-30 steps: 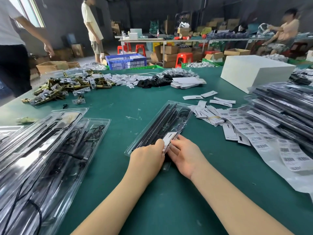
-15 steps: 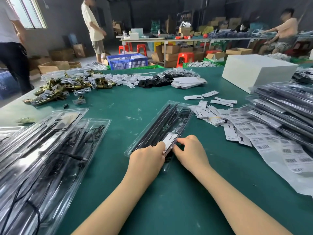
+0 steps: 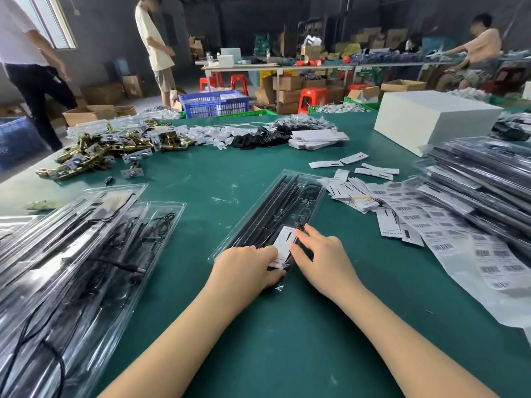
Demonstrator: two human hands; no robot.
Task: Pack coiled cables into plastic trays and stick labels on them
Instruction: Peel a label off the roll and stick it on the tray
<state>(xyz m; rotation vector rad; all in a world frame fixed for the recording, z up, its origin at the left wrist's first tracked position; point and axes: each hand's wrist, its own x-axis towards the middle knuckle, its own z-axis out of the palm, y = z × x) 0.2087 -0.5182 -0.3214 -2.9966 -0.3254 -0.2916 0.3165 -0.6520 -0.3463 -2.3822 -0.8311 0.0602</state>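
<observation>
Both hands are pressing on a white label (image 3: 283, 239) at the near end of a clear tray (image 3: 268, 214) lying on the green worktop (image 3: 201, 179). The left hand (image 3: 244, 268) is covering the label's lower corner with fingers curled, grip unclear; the right hand (image 3: 321, 259) is lying flat, fingers spread.

**Packing bench, green table: clear tray under both hands**

Clear plastic tray (image 3: 267, 214), long, lying diagonally on green table (image 3: 201, 179); holds black rods and a coiled cable. White label (image 3: 283, 239) at its near end. Left hand (image 3: 244, 267) palm down on near end, fingertips touching label. Right hand (image 3: 321, 257) flat beside it, fingers spread over tray edge. Filled trays stacked left (image 3: 71, 254) and right (image 3: 482, 182). Barcode sheets (image 3: 448, 234) lie right of the tray.
</observation>
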